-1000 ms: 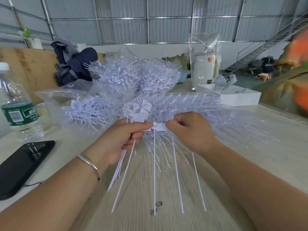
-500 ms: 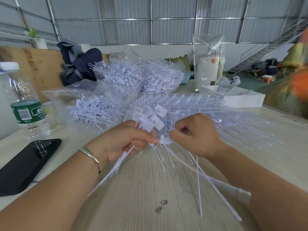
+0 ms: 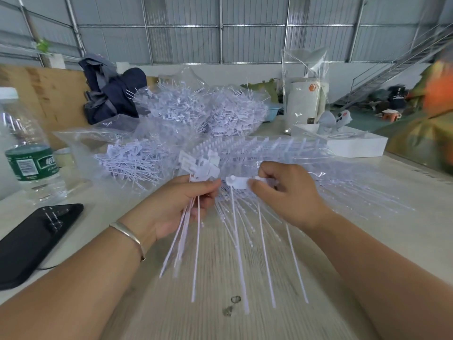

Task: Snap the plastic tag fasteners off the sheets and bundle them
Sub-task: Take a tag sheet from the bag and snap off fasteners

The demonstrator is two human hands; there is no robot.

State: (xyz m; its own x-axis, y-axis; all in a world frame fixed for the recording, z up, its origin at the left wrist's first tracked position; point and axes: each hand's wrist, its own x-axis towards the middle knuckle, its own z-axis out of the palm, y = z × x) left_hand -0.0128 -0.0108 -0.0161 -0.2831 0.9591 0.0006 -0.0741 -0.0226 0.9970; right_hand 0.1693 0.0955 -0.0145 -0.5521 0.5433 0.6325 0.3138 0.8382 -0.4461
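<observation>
Fingers (image 3: 208, 186) of my left hand (image 3: 176, 207) are clamped on a bundle of loose fasteners (image 3: 196, 217), the flat heads up and the thin tails hanging toward 6 o'clock. My right hand (image 3: 289, 195) pinches the head of one fastener (image 3: 236, 182), just beside the left fingertips. At 12 o'clock from both hands the fastener sheets (image 3: 269, 153) lie on the counter (image 3: 245, 322). A phone (image 3: 34, 239) lies at 9 o'clock, a water bottle (image 3: 27, 153) beyond it.
</observation>
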